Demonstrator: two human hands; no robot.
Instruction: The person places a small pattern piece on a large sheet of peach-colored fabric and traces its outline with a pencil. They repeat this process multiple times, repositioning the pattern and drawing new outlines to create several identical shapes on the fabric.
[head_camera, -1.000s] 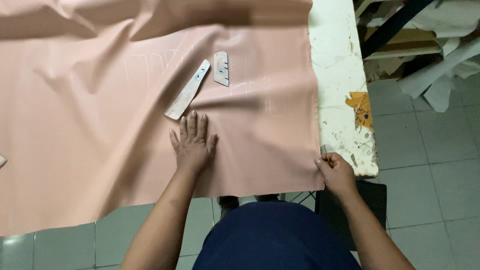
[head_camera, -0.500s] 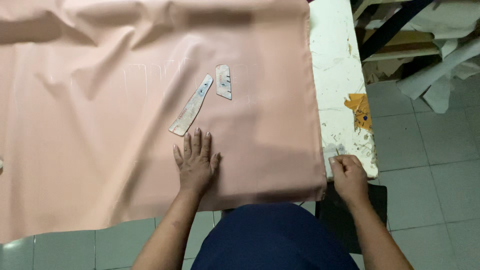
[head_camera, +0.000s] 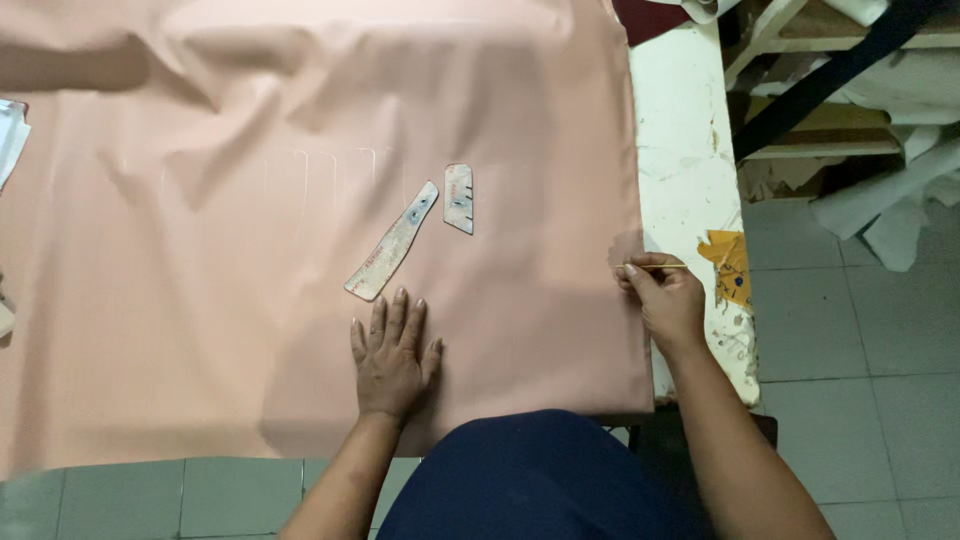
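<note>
Your left hand (head_camera: 392, 362) lies flat and released on the pink fabric (head_camera: 250, 300), fingers spread, just below the long pattern piece (head_camera: 392, 241). Keep that palm pressing evenly so the cloth does not creep. Your right hand (head_camera: 662, 300) is closed in a pinch on a thin yellow stick (head_camera: 660, 266), seemingly a marking pencil, at the fabric's right edge. Hold it low near the tip and steady the wrist against the surface (head_camera: 685, 170) for a clean line. The cloth shows soft folds toward the top left, so smooth outward from your flat hand before you mark, or the line may drift.

A second, shorter pattern piece (head_camera: 459, 198) sits just beside the long one, apart from both hands. Faint chalk outlines show on the cloth to the left of them.

The surface is white, worn and paint-stained, with a torn yellow patch (head_camera: 732, 268) near your right hand. The fabric covers most of it and hangs over the near edge. The floor (head_camera: 860, 400) is grey tile; pale cloth scraps (head_camera: 880, 205) and a wooden frame (head_camera: 820, 120) lie at the right.
</note>
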